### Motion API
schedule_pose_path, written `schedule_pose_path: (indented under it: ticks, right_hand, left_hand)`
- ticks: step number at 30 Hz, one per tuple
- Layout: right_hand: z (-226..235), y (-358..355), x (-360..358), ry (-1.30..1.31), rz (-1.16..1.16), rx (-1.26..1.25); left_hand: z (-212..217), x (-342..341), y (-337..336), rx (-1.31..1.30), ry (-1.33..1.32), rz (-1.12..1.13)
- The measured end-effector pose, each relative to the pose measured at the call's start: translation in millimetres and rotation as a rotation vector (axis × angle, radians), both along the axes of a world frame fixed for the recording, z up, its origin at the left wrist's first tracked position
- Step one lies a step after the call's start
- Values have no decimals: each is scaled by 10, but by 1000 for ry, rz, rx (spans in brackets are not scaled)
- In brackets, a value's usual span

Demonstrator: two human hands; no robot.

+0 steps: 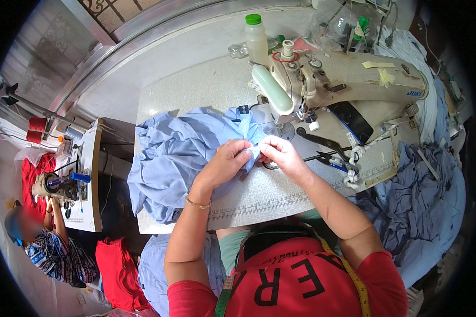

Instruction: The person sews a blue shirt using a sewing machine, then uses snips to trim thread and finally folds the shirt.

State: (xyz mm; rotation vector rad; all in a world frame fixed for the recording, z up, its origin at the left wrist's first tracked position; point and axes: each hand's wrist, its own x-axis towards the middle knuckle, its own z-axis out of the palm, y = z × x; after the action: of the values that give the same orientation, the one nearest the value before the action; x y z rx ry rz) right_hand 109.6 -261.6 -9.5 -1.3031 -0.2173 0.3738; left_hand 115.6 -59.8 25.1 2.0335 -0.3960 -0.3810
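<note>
A light blue shirt lies bunched on the left half of the sewing table, with a small dark label at its collar. My left hand pinches an edge of the cloth between thumb and fingers. Close beside it, my right hand grips the same edge, fingers pressed together. Both hands are just in front of the needle area of a cream sewing machine. The pinched bit of cloth is mostly hidden by my fingers.
Scissors and a dark phone lie right of the needle. A green-capped bottle stands behind. Grey-blue garments are heaped at the right. At the far left a person works at another sewing machine.
</note>
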Motion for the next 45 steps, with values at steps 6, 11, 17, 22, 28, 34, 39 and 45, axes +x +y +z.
schedule_pose_path:
  ticks: [6, 11, 17, 22, 28, 34, 39, 45]
  right_hand:
    - [12, -3, -9, 19, 2, 13]
    - [17, 6, -9, -11, -5, -11]
    - [8, -4, -8, -22, 11, -2]
    - [20, 7, -13, -21, 5, 9]
    - [-9, 20, -14, -25, -9, -15]
    - [-40, 37, -11, -38, -13, -25]
    - [-10, 36, -20, -44, -12, -26]
    - [-11, 38, -19, -56, -5, -34]
  left_hand:
    - [60, -14, -27, -118, 79, 6]
    - [84, -30, -69, -113, 105, 62]
    - [51, -41, -65, -180, 113, 79]
    - [18, -40, -58, -186, 110, 83]
    - [1, -38, -68, -199, 93, 111]
    - [-80, -17, -35, -179, -18, 67]
    - [-83, -21, -43, -198, 4, 73]
    - [-98, -26, -39, -250, -43, 85]
